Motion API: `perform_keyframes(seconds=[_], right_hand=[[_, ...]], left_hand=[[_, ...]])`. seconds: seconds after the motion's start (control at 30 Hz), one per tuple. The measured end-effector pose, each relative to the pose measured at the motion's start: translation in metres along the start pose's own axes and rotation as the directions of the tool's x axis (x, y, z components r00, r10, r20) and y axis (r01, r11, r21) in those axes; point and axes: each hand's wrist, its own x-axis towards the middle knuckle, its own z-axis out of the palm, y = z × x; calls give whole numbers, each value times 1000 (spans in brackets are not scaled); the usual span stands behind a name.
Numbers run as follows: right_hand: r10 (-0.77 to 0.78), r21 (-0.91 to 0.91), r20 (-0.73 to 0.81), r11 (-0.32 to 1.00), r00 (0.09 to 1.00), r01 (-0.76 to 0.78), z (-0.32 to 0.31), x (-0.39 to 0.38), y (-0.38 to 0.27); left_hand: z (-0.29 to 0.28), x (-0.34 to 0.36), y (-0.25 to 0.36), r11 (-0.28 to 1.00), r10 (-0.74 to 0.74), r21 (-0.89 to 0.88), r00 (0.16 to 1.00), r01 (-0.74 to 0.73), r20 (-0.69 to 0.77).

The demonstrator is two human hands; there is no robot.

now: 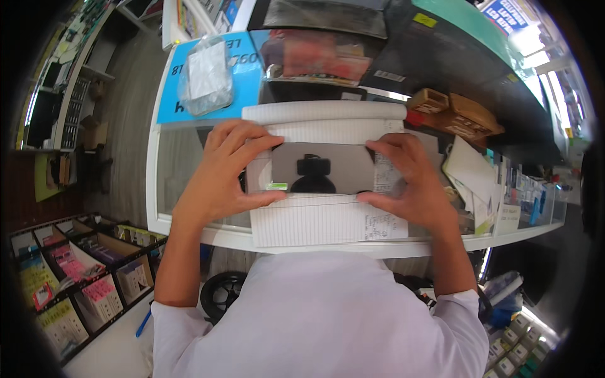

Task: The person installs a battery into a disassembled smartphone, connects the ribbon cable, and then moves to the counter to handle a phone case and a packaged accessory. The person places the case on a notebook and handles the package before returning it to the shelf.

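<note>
A phone-sized glossy glass panel (353,167) lies lengthwise from left to right above an open lined notebook (302,230). Its grey face mirrors a dark headset shape, and its corners look darker. A small green-and-white sticker tab (276,186) shows by its lower left corner. My left hand (230,160) grips the left end, thumb at the near edge and fingers at the far edge. My right hand (409,173) holds the right end the same way. Whether the panel is a phone or a loose screen protector I cannot tell.
Under the notebook is a white-framed glass counter (152,189). A clear-wrapped packet (208,75) rests on a blue sign (169,94) at the back left. Dark boxes (441,57) stand behind. Brown cardboard pieces (463,116) and papers (469,167) lie right; a compartment tray (82,277) sits lower left.
</note>
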Motion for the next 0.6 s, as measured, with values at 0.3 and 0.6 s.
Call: perform_keyframes(seconds=[0.3, 0.6], right_hand=[[274, 780, 242, 516, 931, -355, -21, -36, -18], [602, 958, -247, 32, 759, 287, -17, -173, 4]], left_hand=[[-19, 14, 58, 981, 191, 60, 974, -184, -126], [22, 94, 141, 809, 587, -45, 809, -586, 11]])
